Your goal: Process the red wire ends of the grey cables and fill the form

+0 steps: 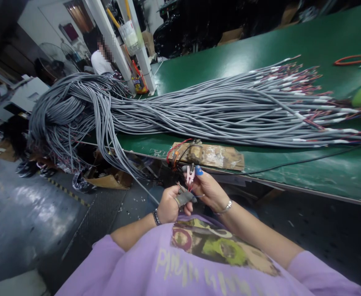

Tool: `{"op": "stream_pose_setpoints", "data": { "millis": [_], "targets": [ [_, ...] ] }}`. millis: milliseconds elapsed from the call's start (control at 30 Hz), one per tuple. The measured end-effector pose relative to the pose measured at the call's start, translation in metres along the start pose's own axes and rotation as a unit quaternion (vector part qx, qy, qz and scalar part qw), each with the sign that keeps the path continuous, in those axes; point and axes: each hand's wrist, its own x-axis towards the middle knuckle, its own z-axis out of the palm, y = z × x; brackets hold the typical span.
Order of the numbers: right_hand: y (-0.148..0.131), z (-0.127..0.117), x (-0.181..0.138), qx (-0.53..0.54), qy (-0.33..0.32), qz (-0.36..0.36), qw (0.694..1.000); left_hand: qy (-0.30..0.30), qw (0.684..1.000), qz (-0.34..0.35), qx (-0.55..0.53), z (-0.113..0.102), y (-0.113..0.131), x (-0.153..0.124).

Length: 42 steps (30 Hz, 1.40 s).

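Note:
My left hand (170,204) is closed around the end of a grey cable (147,191), and a grey cover wraps one of its fingers. Thin wires (182,187) stick up out of that grip. Close beside it, my right hand (210,191) pinches a small pale pink piece (190,174) among reddish wires; its exact kind is unclear. A blue cover sits on one right fingertip. Both hands are in front of the bench edge, just below a wooden board (226,158) with a dark, worn fixture and red and black leads.
A thick bundle of grey cables (168,109) lies along the green bench (291,172), its stripped ends at the right. Cables hang over the left edge near a cardboard box (112,181). A white post (143,61) stands behind. A person (100,61) is at the back left.

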Motion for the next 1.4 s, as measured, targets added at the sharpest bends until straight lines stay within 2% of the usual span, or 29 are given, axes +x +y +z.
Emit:
{"op": "stream_pose_setpoints", "data": {
  "millis": [133, 833, 1067, 1400],
  "targets": [
    [0.0, 0.001, 0.0, 0.002, 0.008, -0.001, 1.0, -0.06, 0.998, -0.017, -0.01, -0.002, -0.001, 0.002],
    [-0.003, 0.003, -0.001, -0.013, 0.013, -0.004, 1.0, -0.078, 0.984, -0.077, -0.143, -0.009, -0.007, 0.013],
    [-0.002, 0.001, -0.001, -0.032, 0.001, -0.013, 0.999, -0.084, 0.984, -0.086, -0.132, -0.008, -0.006, 0.013],
    [-0.004, 0.001, -0.006, -0.012, -0.019, 0.032, 0.999, -0.058, 0.997, -0.025, -0.04, -0.005, -0.004, 0.004]
  ]
}}
